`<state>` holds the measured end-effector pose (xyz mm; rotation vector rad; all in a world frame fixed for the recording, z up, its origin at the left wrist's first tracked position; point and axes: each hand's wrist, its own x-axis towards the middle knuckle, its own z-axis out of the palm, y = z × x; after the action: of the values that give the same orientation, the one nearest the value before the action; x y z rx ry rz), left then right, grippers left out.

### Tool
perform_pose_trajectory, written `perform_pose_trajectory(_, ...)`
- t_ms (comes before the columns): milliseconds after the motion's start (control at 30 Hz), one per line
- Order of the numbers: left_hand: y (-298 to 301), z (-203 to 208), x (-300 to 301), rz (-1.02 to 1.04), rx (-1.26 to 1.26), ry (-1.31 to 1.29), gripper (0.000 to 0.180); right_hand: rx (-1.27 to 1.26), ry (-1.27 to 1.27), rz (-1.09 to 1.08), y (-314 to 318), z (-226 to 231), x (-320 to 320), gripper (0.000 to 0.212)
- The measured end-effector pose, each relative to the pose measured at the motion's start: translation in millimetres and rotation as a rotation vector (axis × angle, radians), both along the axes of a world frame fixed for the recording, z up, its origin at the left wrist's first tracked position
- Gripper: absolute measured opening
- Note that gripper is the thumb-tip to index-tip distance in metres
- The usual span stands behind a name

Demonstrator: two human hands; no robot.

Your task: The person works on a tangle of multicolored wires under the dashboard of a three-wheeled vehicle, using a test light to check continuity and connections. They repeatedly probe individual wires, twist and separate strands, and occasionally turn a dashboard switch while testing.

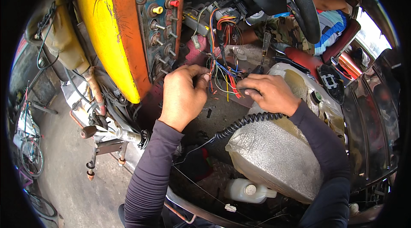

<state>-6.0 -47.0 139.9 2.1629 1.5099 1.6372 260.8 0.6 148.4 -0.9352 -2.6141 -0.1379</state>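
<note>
Wires (233,83): smooth plas. insul., w/ bare mtl strands at some ends. Coiled cord (257,119): blk plas. or rubber look, semi-gloss. Yellow panel (102,35): glossy paint, chipped @ edge. Orange panel (123,14): painted, scuffed & scratched. Switch plate (162,26): mtl, worn paint, dull. Silver cover (274,155): crackled, foil-like sheen. Jug (239,190): translucent plas., smooth. Steering wheel (309,14): matt, grained. Sleeves (147,172): matt cloth. Ground (81,176): rough, concrete-like.

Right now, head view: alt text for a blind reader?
Bare left hand pinches loose coloured wires; the right hand is at the same wires, near a black steering wheel. Toggle switches stud an orange panel at left; a silvery cover lies at lower right.
</note>
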Motion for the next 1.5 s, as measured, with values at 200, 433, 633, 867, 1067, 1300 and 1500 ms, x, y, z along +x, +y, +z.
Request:
perform_pose_trajectory(200,1,0,-1,-0.005,-0.023,-0.027,0.015,-0.09,0.135,-0.044,-11,13,2,0.03)
perform_pose_trajectory(433,2,0,-1,0.001,-0.035,-0.018,0.015,-0.324,0.01,-0.138,-17,15,0,0.026)
perform_pose_trajectory(633,1,1,0,-0.005,-0.032,-0.032,0.015,-0.488,0.156,-0.169,-6,14,-5,0.029)
perform_pose_trajectory(867,0,1,0,0.001,-0.02,-0.012,0.015,-0.806,0.307,-0.171,3,16,-8,0.024)
perform_pose_trajectory(1067,-2,2,1,-0.002,0.0,-0.013,0.015,-0.837,0.333,-0.14,8,8,-7,0.025)
perform_pose_trajectory(1300,-8,6,4,0.029,-0.036,0.004,0.015,-0.852,0.351,-0.12,6,9,-7,0.025)
perform_pose_trajectory(1500,-5,1,5,0.024,0.066,0.002,0.015,-0.698,0.227,-0.09,9,3,12,0.03)
